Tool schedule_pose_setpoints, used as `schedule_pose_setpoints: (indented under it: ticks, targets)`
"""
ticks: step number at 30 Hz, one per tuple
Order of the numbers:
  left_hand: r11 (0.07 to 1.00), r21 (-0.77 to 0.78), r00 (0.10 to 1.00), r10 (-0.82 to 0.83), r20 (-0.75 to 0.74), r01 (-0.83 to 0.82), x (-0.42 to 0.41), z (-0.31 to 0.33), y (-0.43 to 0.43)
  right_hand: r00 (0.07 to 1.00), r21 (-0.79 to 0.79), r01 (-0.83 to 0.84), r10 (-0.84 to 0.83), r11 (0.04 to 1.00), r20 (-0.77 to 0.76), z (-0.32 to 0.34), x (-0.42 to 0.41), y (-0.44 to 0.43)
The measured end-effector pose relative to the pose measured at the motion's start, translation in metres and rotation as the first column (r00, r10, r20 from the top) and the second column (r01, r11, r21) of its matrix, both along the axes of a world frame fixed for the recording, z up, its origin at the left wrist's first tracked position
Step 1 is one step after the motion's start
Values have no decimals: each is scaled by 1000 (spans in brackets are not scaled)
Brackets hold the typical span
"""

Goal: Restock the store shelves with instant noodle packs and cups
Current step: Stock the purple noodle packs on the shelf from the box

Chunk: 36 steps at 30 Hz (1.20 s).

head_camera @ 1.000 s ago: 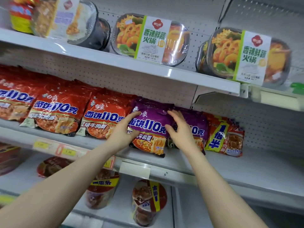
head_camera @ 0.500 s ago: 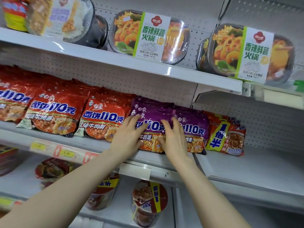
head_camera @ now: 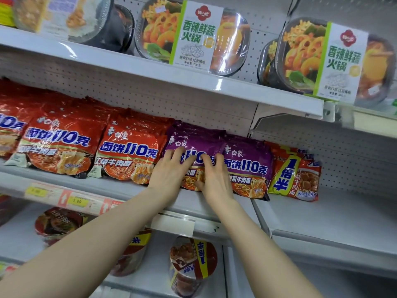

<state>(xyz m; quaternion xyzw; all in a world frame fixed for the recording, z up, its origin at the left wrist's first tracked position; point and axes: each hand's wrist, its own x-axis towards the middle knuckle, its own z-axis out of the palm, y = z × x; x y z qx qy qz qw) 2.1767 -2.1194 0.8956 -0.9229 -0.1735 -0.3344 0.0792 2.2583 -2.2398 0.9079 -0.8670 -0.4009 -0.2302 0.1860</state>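
Note:
A purple noodle pack (head_camera: 193, 143) leans at the front of a purple stack on the middle shelf (head_camera: 120, 186). My left hand (head_camera: 169, 171) lies flat on its left part with straight fingers. My right hand (head_camera: 214, 177) presses its right part, fingers spread over the print. A second purple pack (head_camera: 247, 164) stands just to the right, then an orange-red pack (head_camera: 296, 175). Red packs (head_camera: 129, 151) fill the shelf to the left.
Boxed hot-pot meals (head_camera: 193, 37) line the top shelf. Noodle cups (head_camera: 191, 265) stand on the lower shelf, with a yellow price tag (head_camera: 77, 201) on the rail above. Bare shelf (head_camera: 343, 216) lies right of the orange-red pack.
The purple pack has gone from held out in front to pushed back against the stack. Both hands moved closer together and now lie flat on its face.

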Motion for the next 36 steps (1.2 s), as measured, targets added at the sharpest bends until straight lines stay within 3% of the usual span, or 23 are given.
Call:
schedule_pose_setpoints:
  ticks: [13, 21, 30, 36]
  targets:
    - [999, -49, 998, -20, 53, 23, 9, -6, 9, 1000, 36, 31, -31, 999, 0, -5, 9, 10]
    - [952, -232, 971, -162, 175, 201, -13, -8, 6, 994, 61, 100, -102, 993, 28, -12, -12, -6]
    - [849, -286, 873, -338, 352, 444, -41, -15, -15, 980, 193, 166, -184, 967, 76, -26, -52, -42]
    - [772, -299, 816, -455, 358, 561, -56, -25, -44, 965, 228, 219, -245, 949, 92, -40, -74, -79]
